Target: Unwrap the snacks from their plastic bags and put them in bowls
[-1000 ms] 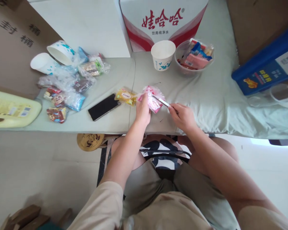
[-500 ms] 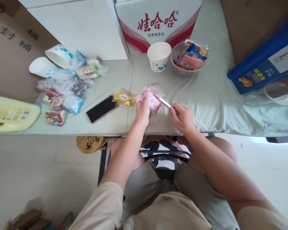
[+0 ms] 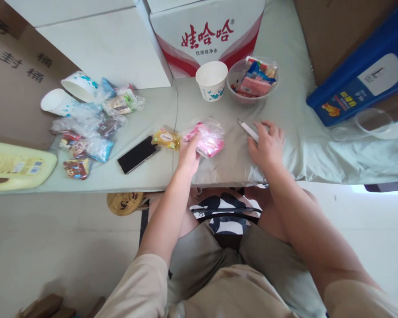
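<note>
My left hand [image 3: 188,153] is closed on the near edge of a pink snack packet in clear wrap [image 3: 208,139], which lies on the pale green cloth of the table [image 3: 295,132]. A yellow snack packet [image 3: 166,139] lies just left of it. My right hand [image 3: 268,143] rests palm down on the cloth to the right, fingers spread. Its index finger touches the near end of a small white knife-like tool [image 3: 248,129] lying flat on the cloth.
A black phone [image 3: 137,153] lies left of the packets. Behind stand a paper cup [image 3: 212,79], a clear bowl of snacks [image 3: 254,79] and a red-and-white carton [image 3: 205,35]. Loose snacks [image 3: 93,126] and two tipped cups [image 3: 69,92] sit left; a blue box [image 3: 361,84] right.
My right hand has moved right, away from the pink packet, and laid the white tool down on the cloth. My left hand stays on the packet.
</note>
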Tool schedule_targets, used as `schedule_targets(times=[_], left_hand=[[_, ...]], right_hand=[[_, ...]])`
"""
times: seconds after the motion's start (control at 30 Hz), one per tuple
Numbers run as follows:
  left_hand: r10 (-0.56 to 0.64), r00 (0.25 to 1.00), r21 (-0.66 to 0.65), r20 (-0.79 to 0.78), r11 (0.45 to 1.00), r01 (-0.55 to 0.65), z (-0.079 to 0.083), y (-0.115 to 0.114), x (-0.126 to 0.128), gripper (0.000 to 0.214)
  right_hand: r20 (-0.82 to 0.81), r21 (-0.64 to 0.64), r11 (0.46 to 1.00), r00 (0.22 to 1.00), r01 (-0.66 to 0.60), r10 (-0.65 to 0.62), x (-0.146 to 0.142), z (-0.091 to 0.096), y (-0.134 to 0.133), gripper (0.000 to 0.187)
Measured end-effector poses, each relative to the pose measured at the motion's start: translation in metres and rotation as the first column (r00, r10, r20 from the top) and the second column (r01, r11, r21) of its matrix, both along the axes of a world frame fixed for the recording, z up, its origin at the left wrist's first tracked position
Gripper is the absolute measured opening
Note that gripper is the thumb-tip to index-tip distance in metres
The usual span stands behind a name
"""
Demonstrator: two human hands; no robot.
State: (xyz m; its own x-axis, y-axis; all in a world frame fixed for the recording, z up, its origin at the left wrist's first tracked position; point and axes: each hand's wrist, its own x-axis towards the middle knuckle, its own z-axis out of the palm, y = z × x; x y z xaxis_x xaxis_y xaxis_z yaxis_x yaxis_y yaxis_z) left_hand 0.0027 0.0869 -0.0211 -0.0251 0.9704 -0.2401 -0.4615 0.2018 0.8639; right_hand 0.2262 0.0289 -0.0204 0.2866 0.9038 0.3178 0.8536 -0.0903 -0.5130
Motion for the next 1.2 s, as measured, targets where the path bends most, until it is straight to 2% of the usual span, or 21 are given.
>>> schedule_targets(times=[0.07, 0.17, 0.23, 0.33, 0.4, 0.47, 0.5, 0.57, 0.6, 0.63, 0.67, 0.7, 0.77, 0.8, 0.83, 0.87, 0.97, 1.03, 1.1, 1.2], left_hand=[[-0.126, 0.991, 0.012, -0.049, 0.992, 0.127, -0.006, -0.006, 0.008, 0.05], [-0.2, 0.972, 0.041, -0.12, 0.978, 0.206, -0.007, -0.008, 0.015, 0.052], [-0.199, 0.97, 0.052, -0.137, 0.977, 0.208, -0.004, -0.008, 0.016, 0.048], [-0.188, 0.979, 0.015, -0.082, 0.982, 0.19, 0.001, -0.007, 0.015, 0.036], [-0.155, 0.988, -0.054, -0.028, 0.987, 0.153, 0.003, -0.006, 0.013, 0.028], [-0.103, 0.995, -0.15, 0.008, 0.983, 0.103, 0.004, -0.004, 0.01, 0.022], [-0.071, 0.997, -0.201, 0.017, 0.977, 0.073, 0.004, -0.002, 0.009, 0.019], [-0.018, 0.999, -0.282, 0.037, 0.959, 0.027, 0.006, 0.002, 0.006, 0.014], [-0.005, 0.999, -0.305, 0.053, 0.952, 0.021, 0.007, 0.003, 0.005, 0.013], [-0.008, 0.997, -0.316, 0.074, 0.948, 0.032, 0.009, 0.003, 0.004, 0.012], [-0.028, 0.995, -0.318, 0.098, 0.946, 0.057, 0.012, 0.003, 0.004, 0.012], [-0.058, 0.991, -0.314, 0.12, 0.945, 0.093, 0.015, 0.002, 0.004, 0.012], [-0.133, 0.98, -0.3, 0.147, 0.938, 0.172, 0.02, -0.002, 0.006, 0.01], [-0.172, 0.973, -0.294, 0.154, 0.932, 0.211, 0.021, -0.005, 0.008, 0.009], [-0.211, 0.964, -0.288, 0.161, 0.924, 0.25, 0.022, -0.007, 0.011, 0.01], [-0.247, 0.954, -0.281, 0.169, 0.916, 0.287, 0.023, -0.01, 0.013, 0.011], [-0.336, 0.918, -0.264, 0.208, 0.885, 0.384, 0.022, -0.015, 0.022, 0.016], [-0.367, 0.9, -0.253, 0.237, 0.871, 0.422, 0.023, -0.016, 0.026, 0.016], [-0.354, 0.896, -0.248, 0.267, 0.873, 0.419, 0.026, -0.015, 0.026, 0.014], [-0.225, 0.916, -0.276, 0.332, 0.905, 0.322, 0.035, -0.011, 0.017, 0.012]], right_hand=[[-0.033, 0.08, 0.988, 0.99, -0.131, 0.134, -0.005, 0.0, -0.002, 0.051], [-0.058, 0.134, 0.911, 0.915, -0.39, 0.4, -0.022, -0.001, -0.006, 0.055], [-0.056, 0.099, 0.902, 0.902, -0.421, 0.427, -0.033, -0.003, -0.008, 0.059], [-0.02, 0.053, 0.926, 0.927, -0.373, 0.374, -0.042, -0.003, -0.01, 0.039], [0.003, 0.088, 0.932, 0.936, -0.35, 0.351, -0.042, 0.001, -0.014, 0.025], [-0.01, 0.133, 0.912, 0.919, -0.389, 0.394, -0.038, 0.008, -0.019, 0.022], [-0.044, 0.132, 0.88, 0.884, -0.457, 0.466, -0.036, 0.012, -0.021, 0.023], [-0.193, 0.06, 0.756, 0.736, -0.652, 0.649, -0.032, 0.017, -0.026, 0.032], [-0.29, 0.011, 0.683, 0.652, -0.73, 0.701, -0.032, 0.019, -0.028, 0.037], [-0.375, -0.031, 0.639, 0.602, -0.768, 0.705, -0.032, 0.019, -0.029, 0.04], [-0.429, -0.063, 0.649, 0.608, -0.758, 0.669, -0.033, 0.019, -0.029, 0.042], [-0.442, -0.082, 0.711, 0.665, -0.698, 0.602, -0.034, 0.017, -0.028, 0.043], [-0.388, -0.074, 0.878, 0.825, -0.473, 0.412, -0.037, 0.012, -0.023, 0.043], [-0.365, -0.066, 0.93, 0.876, -0.362, 0.315, -0.038, 0.009, -0.02, 0.045], [-0.359, -0.069, 0.954, 0.899, -0.292, 0.25, -0.039, 0.007, -0.017, 0.049], [-0.367, -0.083, 0.958, 0.902, -0.276, 0.228, -0.04, 0.004, -0.015, 0.057], [-0.431, -0.098, 0.916, 0.846, -0.39, 0.314, -0.043, 0.002, -0.01, 0.074], [-0.483, -0.09, 0.902, 0.81, -0.422, 0.331, -0.045, 0.004, -0.008, 0.064], [-0.549, -0.11, 0.919, 0.794, -0.379, 0.261, -0.047, 0.006, -0.006, 0.046], [-0.58, -0.059, 0.97, 0.799, -0.234, 0.158, -0.045, 0.005, -0.002, 0.041]])
